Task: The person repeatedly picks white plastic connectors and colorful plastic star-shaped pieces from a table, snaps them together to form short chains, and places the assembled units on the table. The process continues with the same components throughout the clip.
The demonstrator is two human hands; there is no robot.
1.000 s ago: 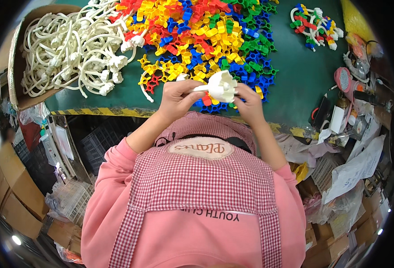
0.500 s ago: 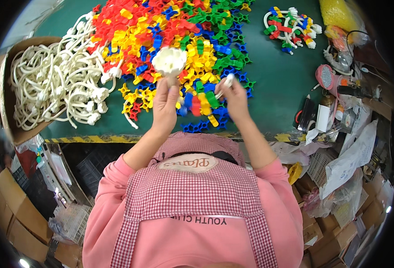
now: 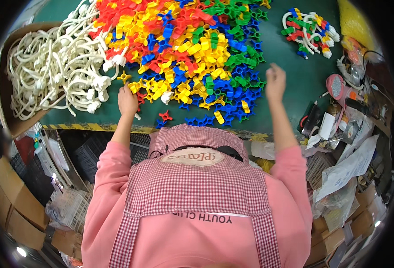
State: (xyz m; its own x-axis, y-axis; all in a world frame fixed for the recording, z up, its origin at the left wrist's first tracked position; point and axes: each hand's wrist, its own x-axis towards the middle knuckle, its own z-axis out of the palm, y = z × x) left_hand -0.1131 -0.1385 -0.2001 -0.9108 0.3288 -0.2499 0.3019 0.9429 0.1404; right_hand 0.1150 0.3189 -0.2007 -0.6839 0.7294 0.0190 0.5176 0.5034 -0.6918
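My left hand point(image 3: 127, 102) is at the left front of the pile of coloured plastic pieces point(image 3: 192, 51), its fingers pinched at a small yellow star-shaped plastic piece point(image 3: 123, 77). Beyond the pile's right edge, my right hand point(image 3: 275, 84) is raised over the green table, its fingers blurred; nothing shows clearly in it. A white knotted rope end point(image 3: 166, 97) lies among the yellow pieces. Nearer the table edge sit a red star-shaped piece point(image 3: 165, 116) and a blue one point(image 3: 160, 124).
Left of the pile, a cardboard box point(image 3: 3, 96) overflows with knotted white ropes point(image 3: 56, 67). At the far right lie ropes threaded with coloured pieces point(image 3: 311, 32). Beyond them are a pink round-headed object point(image 3: 335, 85) and black-handled tools point(image 3: 311, 118). Yellow-black tape point(image 3: 85, 126) lines the front edge.
The white rope with coloured pieces between my hands no longer shows there. My hands have moved apart, left hand leftward to the yellow piece, right hand rightward. The whole view has shifted slightly.
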